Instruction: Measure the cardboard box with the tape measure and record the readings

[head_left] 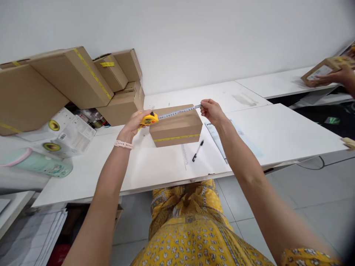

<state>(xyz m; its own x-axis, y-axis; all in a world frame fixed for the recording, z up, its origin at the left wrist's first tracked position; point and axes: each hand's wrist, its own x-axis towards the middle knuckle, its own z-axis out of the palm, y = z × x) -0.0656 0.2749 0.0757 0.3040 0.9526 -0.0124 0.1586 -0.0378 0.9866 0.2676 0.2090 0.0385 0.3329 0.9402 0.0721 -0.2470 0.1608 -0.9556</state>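
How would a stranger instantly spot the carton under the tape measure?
Over the white table, find the left hand holding a yellow tape measure. The brown carton beneath its drawn-out blade is it, standing apart from the stacked cartons at left.

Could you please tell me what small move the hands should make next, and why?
Perhaps the right hand should ease the end of the tape blade toward the right edge of the cardboard box. The left hand grips the yellow tape measure near the opposite end, and the blade, drawn out above the top, seems to reach slightly past that right edge.
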